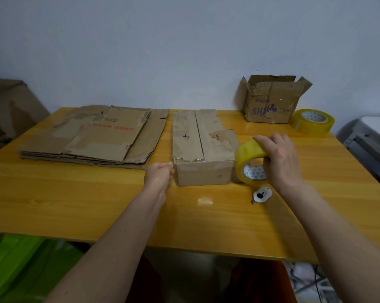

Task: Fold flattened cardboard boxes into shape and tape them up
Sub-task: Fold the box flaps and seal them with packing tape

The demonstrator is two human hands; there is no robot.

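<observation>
Near edge first: cutter (261, 194) lies on the table (97, 204) at about 5 o'clock of the box (203, 149), just below the right wrist.

Left hand (159, 174) is fisted at the box's near-left corner — looks like it pinches a tape end, but the strip itself is too clear and blurred to confirm.

Right hand (277, 159) grips the tape roll (250, 162), fingers curled over its rim, roll standing on edge and touching the box's right side at 3 o'clock.

Box sits mid-table, folded up, flaps shut, centre seam running 6 to 12; glossy tape shows at the near end of the seam.

Step in hand, my read: taping this box, pulling a fresh length off the roll.

Next move needs the strip kept taut, laid over the seam or edge, pressed down, then cut — cutter is within reach.

Further out: flat stack (93, 136) at 9 o'clock still to fold. Open box (270, 101) and spare roll (312, 121) at 1 o'clock by the wall.
</observation>
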